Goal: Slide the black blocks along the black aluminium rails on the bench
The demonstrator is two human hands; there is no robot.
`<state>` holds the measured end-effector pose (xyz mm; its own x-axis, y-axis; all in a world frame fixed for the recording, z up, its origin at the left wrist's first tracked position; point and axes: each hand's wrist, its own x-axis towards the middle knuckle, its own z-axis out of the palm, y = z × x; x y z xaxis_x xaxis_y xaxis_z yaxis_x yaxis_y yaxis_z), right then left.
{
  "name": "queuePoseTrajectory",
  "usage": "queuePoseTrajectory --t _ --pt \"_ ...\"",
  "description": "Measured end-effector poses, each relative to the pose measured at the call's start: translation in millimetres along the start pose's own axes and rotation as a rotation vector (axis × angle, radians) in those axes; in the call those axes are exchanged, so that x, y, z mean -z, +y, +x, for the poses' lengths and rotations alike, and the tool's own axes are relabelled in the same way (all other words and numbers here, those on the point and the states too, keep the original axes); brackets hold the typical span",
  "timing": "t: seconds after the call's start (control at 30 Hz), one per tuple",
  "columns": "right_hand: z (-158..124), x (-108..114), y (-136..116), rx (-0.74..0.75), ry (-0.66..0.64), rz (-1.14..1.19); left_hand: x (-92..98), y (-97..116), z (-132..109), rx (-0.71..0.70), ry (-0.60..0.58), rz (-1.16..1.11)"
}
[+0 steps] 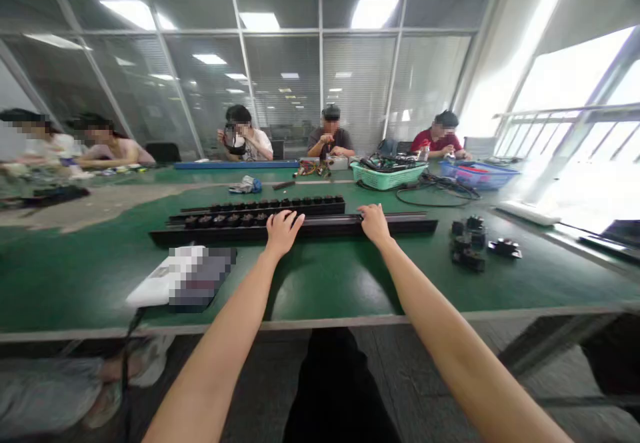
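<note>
Two long black strips lie across the green table (330,283). The near strip (410,226) carries a few black sockets at its left end. The far strip (260,207) has a full row of sockets. My left hand (283,230) rests on the near strip with its fingers spread flat, reaching toward the sockets. My right hand (374,223) lies on the same strip further right, fingers curled over its far edge. Loose black socket modules (470,243) sit to the right of my right hand.
A white and dark device (183,276) lies at the near left. A green basket (387,174) and a blue basket (477,174) stand at the far side with cables. Several people sit along the far and left edges of the table.
</note>
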<state>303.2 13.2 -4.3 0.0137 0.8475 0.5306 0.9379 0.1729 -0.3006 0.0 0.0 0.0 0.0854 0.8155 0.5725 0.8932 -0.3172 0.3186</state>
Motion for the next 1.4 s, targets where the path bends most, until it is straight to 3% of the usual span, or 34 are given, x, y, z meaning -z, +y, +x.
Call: queuePoseTrajectory --t 0.33,0.9,1.4 --pt "-1.6 0.2 -0.6 -0.006 0.072 0.033 0.1 -1.1 -0.7 -0.003 -0.011 -0.02" --pt "-5.9 2.1 -1.9 -0.134 0.051 0.034 0.2 -3.1 -1.5 -0.006 -0.022 -0.038" --pt "-1.5 -5.0 11.0 -0.126 0.078 0.059 0.9 -2.8 -1.4 0.002 -0.024 -0.03"
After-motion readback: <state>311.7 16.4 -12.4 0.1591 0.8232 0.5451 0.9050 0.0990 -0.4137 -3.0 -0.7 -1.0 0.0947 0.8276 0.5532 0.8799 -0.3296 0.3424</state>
